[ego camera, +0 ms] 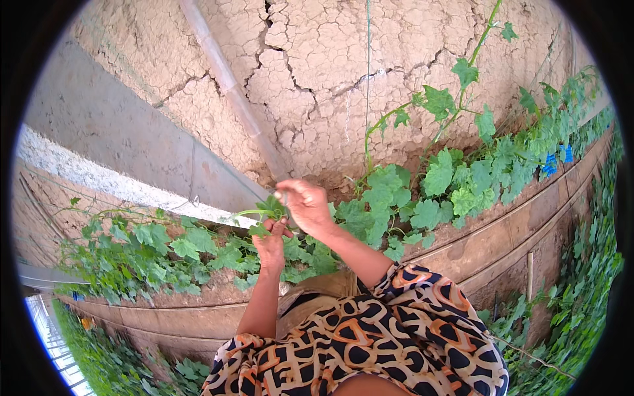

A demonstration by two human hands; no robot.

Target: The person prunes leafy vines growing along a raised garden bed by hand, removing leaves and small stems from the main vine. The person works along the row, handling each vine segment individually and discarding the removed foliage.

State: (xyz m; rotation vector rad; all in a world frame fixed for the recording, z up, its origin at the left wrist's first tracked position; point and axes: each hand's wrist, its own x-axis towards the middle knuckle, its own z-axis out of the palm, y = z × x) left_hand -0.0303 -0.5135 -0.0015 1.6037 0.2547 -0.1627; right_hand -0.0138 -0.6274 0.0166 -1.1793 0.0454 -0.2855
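Note:
My left hand (271, 242) pinches a green vine shoot (257, 212) with small leaves, holding it up before the grey pillar's lower end. Right beside it, my right hand (308, 205) is raised with thumb and fingertips brought together at the shoot's top. A thin string (255, 190) runs down along the pillar toward these fingertips. Whether the right fingers grip the string or the shoot is too small to tell. Broad-leaved vine plants (297, 250) grow below and behind both hands.
A cracked mud wall (317, 59) rises ahead, with a bamboo pole (242, 109) leaning on it. The grey concrete pillar (119, 104) slants in from the left. A vertical green string (368, 79) and climbing vines (460, 94) stand at right. Irrigation pipes (525, 242) edge the planted bed.

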